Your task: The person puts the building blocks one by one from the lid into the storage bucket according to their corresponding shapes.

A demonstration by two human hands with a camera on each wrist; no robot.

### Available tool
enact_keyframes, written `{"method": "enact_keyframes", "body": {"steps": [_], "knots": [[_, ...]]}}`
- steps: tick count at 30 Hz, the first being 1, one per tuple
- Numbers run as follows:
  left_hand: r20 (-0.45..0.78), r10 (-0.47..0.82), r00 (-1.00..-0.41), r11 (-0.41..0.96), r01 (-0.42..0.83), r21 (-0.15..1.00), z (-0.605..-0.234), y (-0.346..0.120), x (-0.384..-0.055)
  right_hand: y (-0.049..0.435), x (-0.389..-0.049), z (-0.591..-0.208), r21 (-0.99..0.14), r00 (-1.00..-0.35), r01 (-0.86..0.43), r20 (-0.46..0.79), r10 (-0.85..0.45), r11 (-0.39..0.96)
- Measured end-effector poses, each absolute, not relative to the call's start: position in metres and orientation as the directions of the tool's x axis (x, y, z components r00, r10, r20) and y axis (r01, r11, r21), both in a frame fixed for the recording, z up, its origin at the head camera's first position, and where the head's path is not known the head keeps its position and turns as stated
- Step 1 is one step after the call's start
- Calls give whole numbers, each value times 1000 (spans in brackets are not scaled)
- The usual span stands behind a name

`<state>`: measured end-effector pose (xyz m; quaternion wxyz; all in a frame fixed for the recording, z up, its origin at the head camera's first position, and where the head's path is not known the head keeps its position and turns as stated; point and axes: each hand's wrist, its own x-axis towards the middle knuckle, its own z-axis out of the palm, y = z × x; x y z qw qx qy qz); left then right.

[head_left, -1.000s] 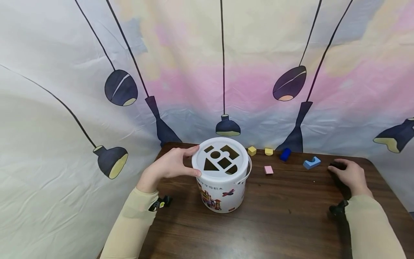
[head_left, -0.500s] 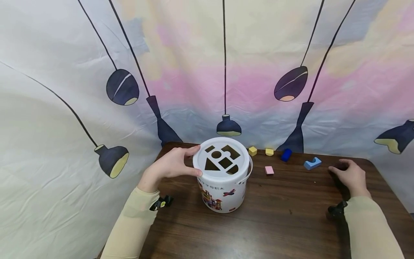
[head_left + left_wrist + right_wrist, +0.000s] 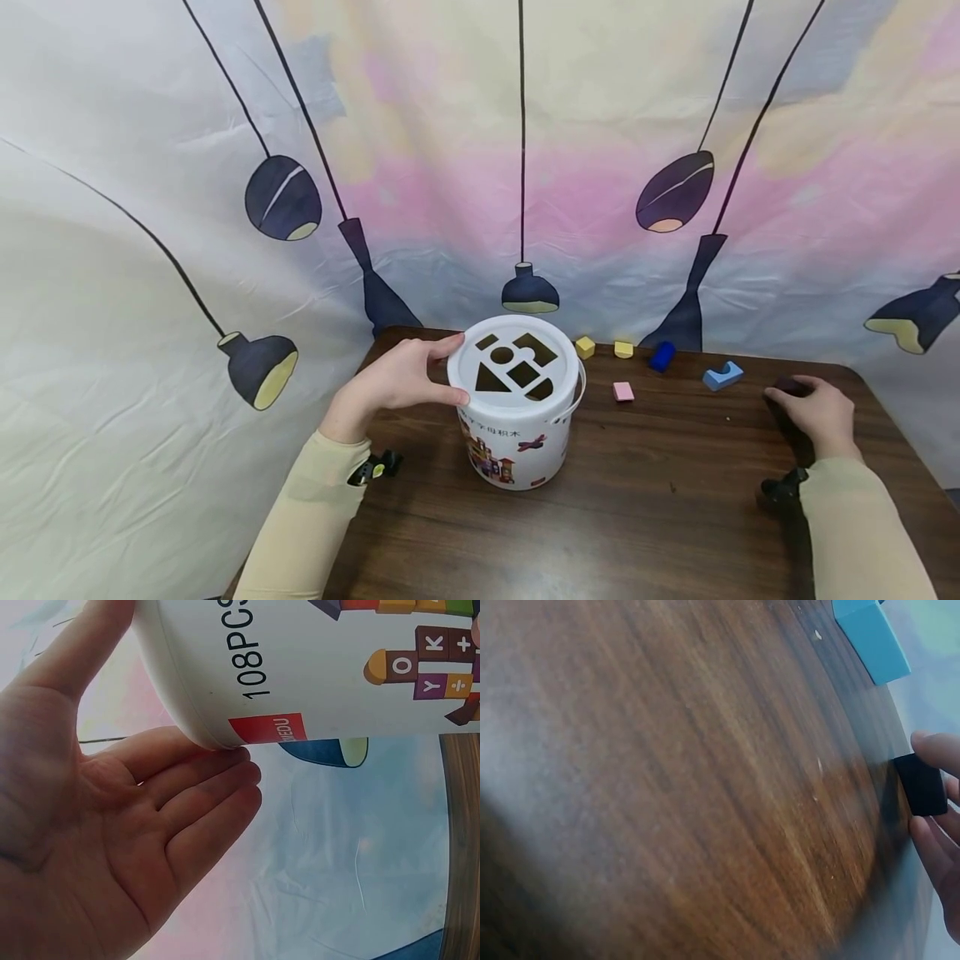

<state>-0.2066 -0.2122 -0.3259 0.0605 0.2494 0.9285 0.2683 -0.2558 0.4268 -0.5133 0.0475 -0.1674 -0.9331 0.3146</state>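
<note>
Pinched now by the right hand (image 3: 819, 414) is the dark block (image 3: 922, 787), well right of the bucket (image 3: 551, 458) touched by the left hand (image 3: 393, 379), fingers outstretched.

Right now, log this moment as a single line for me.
left hand: touching white bucket | right hand: pinching dark block | light blue block: on table, near right hand

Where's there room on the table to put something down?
The biggest bare patch of the table lies in front of the pink block, between the white bucket and the right sleeve. It's crowded along the back: two yellow blocks, a dark blue block and a light blue block, plus the dark block pinched by the right hand.
</note>
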Motion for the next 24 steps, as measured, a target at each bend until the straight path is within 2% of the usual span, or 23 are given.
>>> {"method": "enact_keyframes", "body": {"steps": [15,24], "knots": [[17,493,-870,720,418,554,-325,-212,-208,423,-245,-515,-633,-934,267,15,356,727],[15,491,-871,722,416,553,-326,-212,-208,402,-240,-508,-748,-929,199,62,365,633]]}}
